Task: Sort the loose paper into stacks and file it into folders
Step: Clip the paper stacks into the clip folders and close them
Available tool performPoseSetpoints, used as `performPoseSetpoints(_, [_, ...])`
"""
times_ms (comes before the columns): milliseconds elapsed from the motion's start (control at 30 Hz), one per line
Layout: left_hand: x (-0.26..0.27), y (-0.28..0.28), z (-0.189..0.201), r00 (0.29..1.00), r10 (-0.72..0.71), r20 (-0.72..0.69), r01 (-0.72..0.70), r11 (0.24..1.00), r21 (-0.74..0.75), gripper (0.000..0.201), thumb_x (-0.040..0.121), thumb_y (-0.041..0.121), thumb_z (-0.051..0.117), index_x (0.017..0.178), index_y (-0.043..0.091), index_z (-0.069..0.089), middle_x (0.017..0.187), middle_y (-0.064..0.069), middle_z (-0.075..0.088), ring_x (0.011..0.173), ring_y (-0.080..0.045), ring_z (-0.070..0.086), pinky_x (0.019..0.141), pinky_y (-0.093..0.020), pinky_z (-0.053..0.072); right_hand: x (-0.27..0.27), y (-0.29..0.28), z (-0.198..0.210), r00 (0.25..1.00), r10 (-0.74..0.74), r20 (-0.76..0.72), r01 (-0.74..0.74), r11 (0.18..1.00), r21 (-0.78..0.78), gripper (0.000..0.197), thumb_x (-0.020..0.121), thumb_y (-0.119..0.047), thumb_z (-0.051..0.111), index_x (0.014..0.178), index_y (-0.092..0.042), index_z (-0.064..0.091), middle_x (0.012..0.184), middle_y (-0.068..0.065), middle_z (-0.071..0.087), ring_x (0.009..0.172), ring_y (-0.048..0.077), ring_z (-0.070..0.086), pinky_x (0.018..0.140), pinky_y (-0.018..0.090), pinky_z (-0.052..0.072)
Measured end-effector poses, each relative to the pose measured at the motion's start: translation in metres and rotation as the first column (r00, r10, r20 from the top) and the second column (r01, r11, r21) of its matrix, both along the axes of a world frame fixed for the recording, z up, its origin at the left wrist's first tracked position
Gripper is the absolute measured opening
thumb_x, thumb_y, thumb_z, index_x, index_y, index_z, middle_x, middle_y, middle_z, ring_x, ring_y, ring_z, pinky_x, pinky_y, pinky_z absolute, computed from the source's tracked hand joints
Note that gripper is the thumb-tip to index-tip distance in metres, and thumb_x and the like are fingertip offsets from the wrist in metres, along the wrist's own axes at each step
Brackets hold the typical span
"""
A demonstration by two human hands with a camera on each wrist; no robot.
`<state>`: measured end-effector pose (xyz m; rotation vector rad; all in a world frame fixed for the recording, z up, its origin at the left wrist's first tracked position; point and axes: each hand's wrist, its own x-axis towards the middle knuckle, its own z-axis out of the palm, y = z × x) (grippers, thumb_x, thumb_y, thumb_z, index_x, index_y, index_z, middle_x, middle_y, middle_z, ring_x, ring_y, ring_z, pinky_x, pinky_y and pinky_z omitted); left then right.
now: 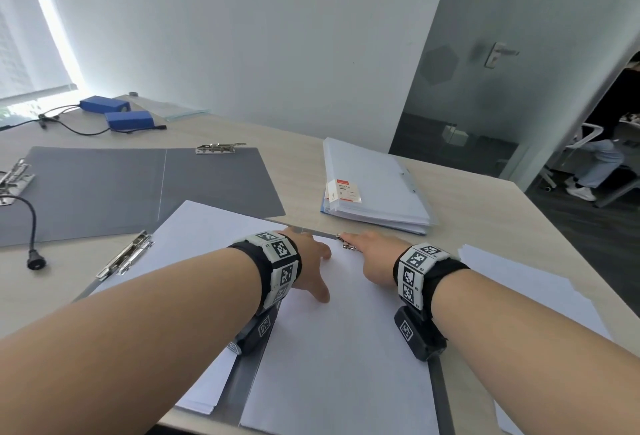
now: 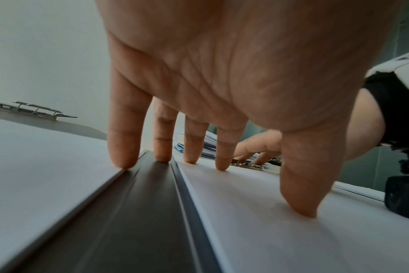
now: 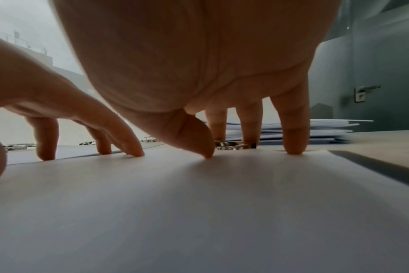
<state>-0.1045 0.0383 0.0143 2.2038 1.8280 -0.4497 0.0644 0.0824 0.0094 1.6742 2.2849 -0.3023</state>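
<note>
An open grey folder (image 1: pixel 247 375) lies in front of me with a white paper stack (image 1: pixel 346 348) on its right half and another stack (image 1: pixel 207 237) on its left half. My left hand (image 1: pixel 313 263) is spread across the spine (image 2: pixel 140 212). Its straight fingertips (image 2: pixel 123 162) press on both stacks and the thumb rests on the right one. My right hand (image 1: pixel 372 258) presses straight fingertips (image 3: pixel 294 147) on the far edge of the right stack. Its middle fingers reach the metal clip (image 3: pixel 234 145) there.
A second open grey folder (image 1: pixel 138 185) lies at the back left. A filled pale-blue folder (image 1: pixel 374 185) sits at the back right. Loose white sheets (image 1: pixel 519 292) lie near the table's right edge. Blue boxes (image 1: pixel 117 115) with cables stand at the far left, and a black cable plug (image 1: pixel 34 261) lies nearer.
</note>
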Motion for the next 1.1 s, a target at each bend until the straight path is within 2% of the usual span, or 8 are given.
performPoseSetpoints(267, [-0.013, -0.013, 0.002, 0.983, 0.094, 0.160, -0.101, 0.994, 0.034, 0.086, 0.081, 0.068, 0.065, 0.154, 0.041, 0.028, 0.154, 0.009, 0.044, 0.139, -0.023, 0.044, 0.111, -0.040, 0.039, 0.018, -0.035, 0.002, 0.979, -0.038, -0.202, 0.033, 0.999, -0.029, 0.066, 0.093, -0.033, 0.051, 0.155, -0.043, 0.030, 0.169, -0.008, 0.002, 0.154, 0.021, 0.015, 0.123, 0.035, 0.021])
performPoseSetpoints(400, [-0.033, -0.028, 0.007, 0.862, 0.197, 0.466, -0.253, 0.966, 0.060, 0.060, 0.091, 0.056, 0.061, 0.146, 0.037, 0.045, 0.145, 0.006, 0.053, 0.129, -0.016, 0.053, 0.106, -0.030, 0.041, 0.027, -0.065, 0.001, 0.984, 0.030, -0.175, -0.038, 0.998, -0.043, 0.055, 0.095, -0.040, 0.050, 0.149, -0.042, 0.039, 0.169, -0.006, 0.009, 0.154, 0.022, 0.012, 0.123, 0.039, 0.020])
performPoseSetpoints(533, [-0.069, -0.057, 0.009, 0.703, 0.277, 0.655, -0.441, 0.893, 0.096, 0.044, 0.094, 0.045, 0.064, 0.135, 0.033, 0.057, 0.141, 0.007, 0.055, 0.130, -0.015, 0.052, 0.105, -0.032, 0.043, 0.028, -0.087, 0.007, 0.989, 0.060, -0.139, -0.065, 0.997, -0.037, 0.049, 0.095, -0.044, 0.048, 0.144, -0.042, 0.046, 0.162, -0.011, 0.024, 0.146, 0.020, 0.032, 0.116, 0.036, 0.032])
performPoseSetpoints(667, [-0.111, -0.092, 0.003, 0.630, 0.393, 0.670, -0.605, 0.789, 0.107, 0.043, 0.093, 0.043, 0.064, 0.134, 0.032, 0.057, 0.136, 0.004, 0.060, 0.109, -0.013, 0.055, 0.095, -0.029, 0.044, 0.020, -0.099, 0.011, 0.994, 0.078, -0.071, -0.079, 0.997, -0.017, 0.047, 0.095, -0.045, 0.045, 0.141, -0.041, 0.048, 0.153, -0.007, 0.039, 0.136, 0.020, 0.045, 0.109, 0.034, 0.038])
performPoseSetpoints(833, [-0.166, -0.124, -0.010, 0.562, 0.623, 0.544, -0.775, 0.626, 0.083, 0.069, 0.080, 0.058, 0.061, 0.141, 0.026, 0.051, 0.141, -0.002, 0.058, 0.124, -0.027, 0.057, 0.106, -0.035, 0.041, 0.009, -0.109, 0.010, 0.993, 0.108, 0.046, -0.107, 0.994, -0.024, 0.050, 0.094, -0.045, 0.043, 0.143, -0.037, 0.046, 0.150, -0.001, 0.044, 0.135, 0.024, 0.046, 0.109, 0.036, 0.038])
performPoseSetpoints(900, [-0.184, -0.130, -0.017, 0.535, 0.670, 0.515, -0.791, 0.612, 0.025, 0.083, 0.065, 0.065, 0.057, 0.136, 0.022, 0.053, 0.119, -0.005, 0.066, 0.108, -0.029, 0.062, 0.096, -0.035, 0.046, 0.007, -0.111, 0.013, 0.988, 0.130, 0.078, -0.129, 0.991, -0.022, 0.050, 0.096, -0.043, 0.043, 0.145, -0.033, 0.046, 0.150, 0.000, 0.046, 0.136, 0.024, 0.045, 0.109, 0.035, 0.037])
performPoseSetpoints(967, [-0.189, -0.138, -0.016, 0.497, 0.670, 0.551, -0.795, 0.606, -0.020, 0.069, 0.079, 0.054, 0.063, 0.135, 0.015, 0.052, 0.106, -0.004, 0.063, 0.098, -0.027, 0.061, 0.087, -0.033, 0.045, 0.006, -0.113, 0.016, 0.986, 0.142, 0.091, -0.141, 0.990, -0.020, 0.050, 0.098, -0.043, 0.044, 0.146, -0.031, 0.046, 0.151, -0.002, 0.047, 0.138, 0.021, 0.043, 0.110, 0.033, 0.035])
performPoseSetpoints(1100, [-0.191, -0.144, -0.008, 0.468, 0.623, 0.626, -0.794, 0.608, -0.012, 0.049, 0.094, 0.036, 0.066, 0.134, 0.009, 0.053, 0.108, -0.007, 0.057, 0.099, -0.026, 0.053, 0.082, -0.031, 0.038, 0.007, -0.115, 0.018, 0.986, 0.139, 0.094, -0.140, 0.990, -0.004, 0.050, 0.098, -0.045, 0.046, 0.146, -0.032, 0.047, 0.154, -0.008, 0.045, 0.141, 0.018, 0.041, 0.112, 0.031, 0.033])
